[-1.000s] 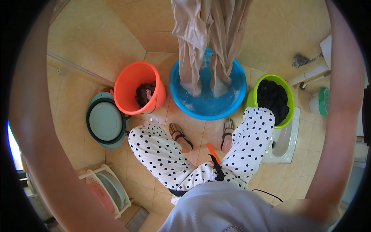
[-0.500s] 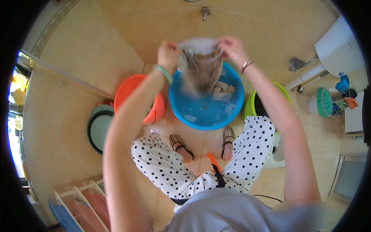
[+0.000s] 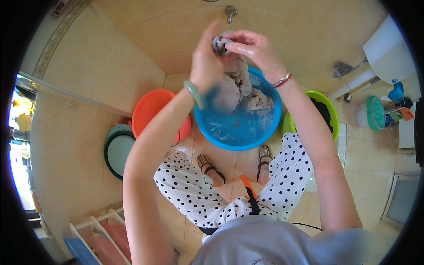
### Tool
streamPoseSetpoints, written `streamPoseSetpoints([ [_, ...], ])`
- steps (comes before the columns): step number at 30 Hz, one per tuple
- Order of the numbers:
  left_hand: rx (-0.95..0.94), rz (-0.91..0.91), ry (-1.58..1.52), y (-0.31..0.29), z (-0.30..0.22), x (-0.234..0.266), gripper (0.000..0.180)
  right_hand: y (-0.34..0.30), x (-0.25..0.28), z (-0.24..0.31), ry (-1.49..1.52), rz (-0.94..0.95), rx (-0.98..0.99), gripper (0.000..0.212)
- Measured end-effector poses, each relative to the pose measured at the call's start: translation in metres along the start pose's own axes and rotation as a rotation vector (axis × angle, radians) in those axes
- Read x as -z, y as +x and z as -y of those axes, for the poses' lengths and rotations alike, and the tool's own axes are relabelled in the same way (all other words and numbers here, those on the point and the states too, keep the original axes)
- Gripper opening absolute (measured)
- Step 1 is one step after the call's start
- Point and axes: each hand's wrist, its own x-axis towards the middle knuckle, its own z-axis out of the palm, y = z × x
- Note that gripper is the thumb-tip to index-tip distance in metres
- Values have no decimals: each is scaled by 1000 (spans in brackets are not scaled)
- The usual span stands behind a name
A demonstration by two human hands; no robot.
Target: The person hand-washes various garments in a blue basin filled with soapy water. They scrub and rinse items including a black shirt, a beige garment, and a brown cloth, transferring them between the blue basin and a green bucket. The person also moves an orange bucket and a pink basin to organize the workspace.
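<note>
A wet grey-beige garment hangs from both my hands over a round blue basin. Its top end is bunched into a small roll between them. My left hand holds this roll against its palm side, with one digit stretched upward. Thumb and fingers of my right hand close on the same roll from the right. The garment's lower part reaches down to the basin, where a beige cloth lies partly in the water. A blurred patch hides some of the garment's left side.
An orange-red bucket stands left of the basin, beside a dark-rimmed tub. On the right, a lime-green bucket holds dark cloth. A tap juts from the wall ahead. My sandalled feet flank the basin's near side.
The garment was spread by its gathered waistband between my two hands. Now its top is bunched up, and my hands have come close together, the right one moving left.
</note>
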Motion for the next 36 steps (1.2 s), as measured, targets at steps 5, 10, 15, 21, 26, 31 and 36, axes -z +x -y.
streamPoseSetpoints([
  [5, 120, -266, -259, 38, -39, 26, 64, -28, 30, -16, -596, -225, 299, 84],
  [10, 2, -220, -713, 73, -117, 13, 58, -94, 67, -163, -964, -233, -195, 132],
  [15, -174, 12, -712, 71, -177, 24, 18, -81, 1, -215, -861, -366, -206, 109],
  [21, -105, -41, -821, 83, -147, 53, 8, -51, 23, -250, -634, -374, -448, 76],
  [26, 236, -560, -824, 91, 48, 118, 47, -100, 141, -260, -195, -631, -627, 51],
  [31, 663, -1000, -790, -53, 210, 68, 35, -88, 91, -152, 133, -576, -614, 46],
  [36, 1029, -1002, -785, -155, 285, -14, 46, -54, 69, -104, 225, -406, -403, 62],
])
